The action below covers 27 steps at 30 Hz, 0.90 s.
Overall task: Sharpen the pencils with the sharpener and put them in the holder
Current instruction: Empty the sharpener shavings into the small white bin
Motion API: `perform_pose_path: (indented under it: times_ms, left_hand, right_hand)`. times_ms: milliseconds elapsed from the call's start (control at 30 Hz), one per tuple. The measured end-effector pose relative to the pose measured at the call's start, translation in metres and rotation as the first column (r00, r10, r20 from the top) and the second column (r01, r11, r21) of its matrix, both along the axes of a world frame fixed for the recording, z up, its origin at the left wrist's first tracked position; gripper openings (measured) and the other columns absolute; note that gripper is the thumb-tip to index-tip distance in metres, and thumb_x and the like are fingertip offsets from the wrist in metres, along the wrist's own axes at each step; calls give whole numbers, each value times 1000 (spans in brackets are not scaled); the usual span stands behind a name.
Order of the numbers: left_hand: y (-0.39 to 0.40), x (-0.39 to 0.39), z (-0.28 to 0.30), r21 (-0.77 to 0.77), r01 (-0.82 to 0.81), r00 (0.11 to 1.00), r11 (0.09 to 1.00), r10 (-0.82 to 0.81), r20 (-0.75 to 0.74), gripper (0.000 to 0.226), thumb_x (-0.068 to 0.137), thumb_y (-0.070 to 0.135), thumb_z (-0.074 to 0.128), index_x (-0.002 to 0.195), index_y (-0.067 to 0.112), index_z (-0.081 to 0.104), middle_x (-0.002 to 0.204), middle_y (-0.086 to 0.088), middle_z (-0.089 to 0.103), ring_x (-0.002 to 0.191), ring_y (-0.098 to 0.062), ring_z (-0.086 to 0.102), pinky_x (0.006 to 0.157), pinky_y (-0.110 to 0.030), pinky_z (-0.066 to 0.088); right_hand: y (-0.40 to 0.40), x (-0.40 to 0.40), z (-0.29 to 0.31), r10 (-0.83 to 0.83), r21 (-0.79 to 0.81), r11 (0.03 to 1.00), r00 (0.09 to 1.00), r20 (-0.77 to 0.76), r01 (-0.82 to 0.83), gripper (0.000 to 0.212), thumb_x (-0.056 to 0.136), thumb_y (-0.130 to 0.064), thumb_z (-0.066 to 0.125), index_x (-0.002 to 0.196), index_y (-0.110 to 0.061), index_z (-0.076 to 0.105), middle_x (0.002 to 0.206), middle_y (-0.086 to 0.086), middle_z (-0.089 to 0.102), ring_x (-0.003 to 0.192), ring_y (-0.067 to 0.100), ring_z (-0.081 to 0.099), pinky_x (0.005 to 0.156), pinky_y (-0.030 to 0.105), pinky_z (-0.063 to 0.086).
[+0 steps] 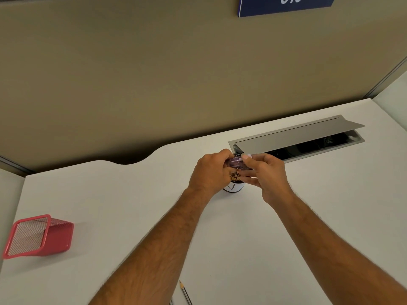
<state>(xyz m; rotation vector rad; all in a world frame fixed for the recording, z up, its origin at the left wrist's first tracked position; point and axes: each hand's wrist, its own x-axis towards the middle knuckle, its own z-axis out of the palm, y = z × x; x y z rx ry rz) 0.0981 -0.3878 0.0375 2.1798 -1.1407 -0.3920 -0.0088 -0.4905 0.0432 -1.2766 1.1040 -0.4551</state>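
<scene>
Both hands [237, 172] pinch sharpener [236, 162]

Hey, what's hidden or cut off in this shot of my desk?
Head view:
- Purple translucent sharpener: mostly covered by the left hand and right hand.
- White cup: top hidden under both hands.
- Sharpened wooden pencil: cut off by the bottom edge.
- Blue sign: number cut off by the top edge.

A white desk [308, 216] carries a red mesh holder [39, 236], a pencil [185, 292] and a small cup [233, 187].
</scene>
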Motion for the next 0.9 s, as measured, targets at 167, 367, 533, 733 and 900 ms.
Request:
perform_pose_path:
  times_ms: [167,367,533,733,900]
  left_hand:
    - [-1,5,1,31,45,996,999,-47,81,34,90,21,65,124,17,63,121,-5,67,112,-22,55,95,-33,47]
    - [-7,7,7,58,94,989,994,-100,111,44,86,16,71,129,14,60,117,-9,61,108,-24,54,91,-35,51]
    - [-8,7,12,66,40,999,997,-40,-3,78,78,12,78,141,28,36,113,-8,64,102,-24,59,88,-38,56]
    - [-8,10,11,79,79,991,994,-87,104,43,83,15,74,124,17,60,118,-6,66,110,-24,56,93,-33,48]
    - [-7,12,7,58,94,984,994,-102,143,33,84,16,73,116,14,66,117,-6,66,109,-23,56,93,-32,47]
  right_hand:
    - [-6,-3,-7,20,-210,976,987,-158,-53,27,82,-32,76,104,-17,72,93,4,71,85,23,67,61,30,55]
    - [-2,-5,-11,101,-562,779,940,-325,-278,36,83,-23,75,116,-10,68,103,6,74,88,14,63,79,29,53]
    - [4,-9,-14,105,-665,696,954,-281,-272,65,91,-32,65,147,-16,35,92,-9,64,77,13,62,70,25,48]
    - [1,-10,-18,99,-715,601,921,-376,-356,38,93,-29,61,127,-12,61,106,2,69,97,21,65,78,27,47]
    - [0,-7,-21,100,-697,603,903,-418,-389,31,93,-27,62,120,-13,66,109,6,71,100,22,65,82,28,49]
